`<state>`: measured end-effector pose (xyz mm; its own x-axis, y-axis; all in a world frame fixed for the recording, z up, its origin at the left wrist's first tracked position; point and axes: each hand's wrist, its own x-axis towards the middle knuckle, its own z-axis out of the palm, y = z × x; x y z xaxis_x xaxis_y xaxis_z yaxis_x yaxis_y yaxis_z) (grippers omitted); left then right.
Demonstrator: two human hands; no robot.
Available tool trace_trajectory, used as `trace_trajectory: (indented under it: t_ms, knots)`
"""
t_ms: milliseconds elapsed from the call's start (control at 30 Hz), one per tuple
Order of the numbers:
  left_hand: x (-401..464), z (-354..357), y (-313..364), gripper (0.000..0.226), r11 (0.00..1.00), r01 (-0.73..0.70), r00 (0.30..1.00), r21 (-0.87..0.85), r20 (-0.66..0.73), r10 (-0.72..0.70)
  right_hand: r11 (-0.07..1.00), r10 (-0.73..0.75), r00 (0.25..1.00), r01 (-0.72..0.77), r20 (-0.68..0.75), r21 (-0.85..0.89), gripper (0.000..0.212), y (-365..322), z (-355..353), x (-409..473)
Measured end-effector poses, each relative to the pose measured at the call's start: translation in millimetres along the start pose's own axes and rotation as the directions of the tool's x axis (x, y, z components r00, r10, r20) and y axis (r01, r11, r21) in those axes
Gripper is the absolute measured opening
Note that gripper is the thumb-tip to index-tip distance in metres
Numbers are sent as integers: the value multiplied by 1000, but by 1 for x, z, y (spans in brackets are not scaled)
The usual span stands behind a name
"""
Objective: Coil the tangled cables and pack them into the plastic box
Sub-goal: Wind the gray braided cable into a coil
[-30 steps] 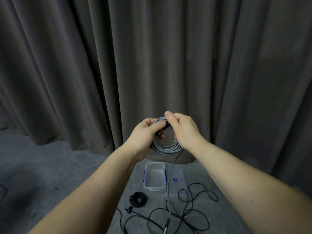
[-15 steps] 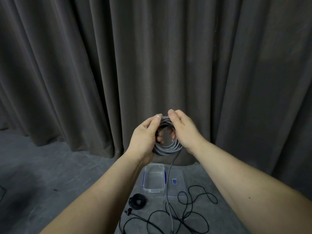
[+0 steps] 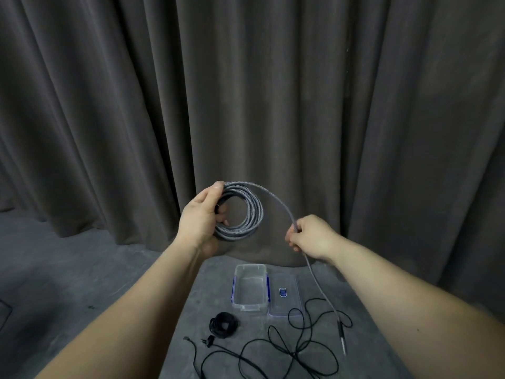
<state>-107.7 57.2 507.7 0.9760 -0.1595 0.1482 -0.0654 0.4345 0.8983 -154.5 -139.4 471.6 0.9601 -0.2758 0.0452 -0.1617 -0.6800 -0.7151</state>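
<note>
My left hand (image 3: pixel 200 221) grips a round coil of grey braided cable (image 3: pixel 246 214), held up in front of the curtain. From the coil's top a loose strand arcs right into my right hand (image 3: pixel 310 235), which pinches it. The strand then hangs down to its plug end (image 3: pixel 341 337) on the table. Below stands the clear plastic box (image 3: pixel 250 306) with blue clips, with nothing inside it. A tangled thin black cable (image 3: pixel 295 348) sprawls in front of the box. A small coiled black cable (image 3: pixel 223 325) lies to its left.
The box's clear lid (image 3: pixel 284 296) lies flat right beside the box. A grey table (image 3: pixel 207 283) carries everything. A dark pleated curtain (image 3: pixel 246 105) hangs close behind, and grey floor (image 3: pixel 68 269) spreads to the left.
My hands were together on the coil. Now my right hand has pulled away to the right and down, drawing out a strand, while the left keeps the coil.
</note>
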Motion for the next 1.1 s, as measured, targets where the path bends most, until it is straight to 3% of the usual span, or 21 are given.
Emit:
trace_trajectory:
  t_ms: [100,267,333,367,433,500,600,633,733,800,933,1100]
  knots:
    - [1,1,-1,15,1000,13,998,-14,67,-12,911,-2,999,-14,-37,-413,33,-7,-8,4]
    - [1,0,-8,17,1000,1,990,-7,144,-1,850,-111,962,-39,-251,-525,53,-30,-27,9]
    - [1,-2,-11,15,996,-46,990,70,135,36,970,-99,927,8,-361,-245,49,-34,-33,16]
    - [1,-3,-12,14,990,-72,990,118,128,57,996,-55,917,76,-396,39,44,-35,-35,20]
    - [0,-3,-15,12,976,-106,989,188,118,85,804,69,934,157,-352,574,29,-41,-34,21]
    - [-2,-2,-18,11,973,-117,989,201,113,95,621,68,949,202,-309,757,21,-46,-33,17]
    - [-2,0,-20,12,972,-119,987,201,135,93,512,15,964,221,-266,830,19,-48,-30,13]
    - [-3,0,-20,13,970,-123,984,209,151,92,539,-7,966,223,-260,812,19,-47,-30,13]
    - [-3,-1,-19,14,962,-136,978,239,188,91,752,-71,955,241,-288,614,22,-45,-27,14]
    - [-2,-2,-18,15,956,-134,975,260,209,79,792,-66,944,246,-322,558,19,-47,-29,15]
    - [-2,-3,-18,12,942,-140,955,304,292,48,678,14,921,277,-389,680,22,-55,-36,17]
    - [-4,0,-13,16,936,-148,930,319,368,22,581,101,927,241,-362,777,24,-58,-38,19]
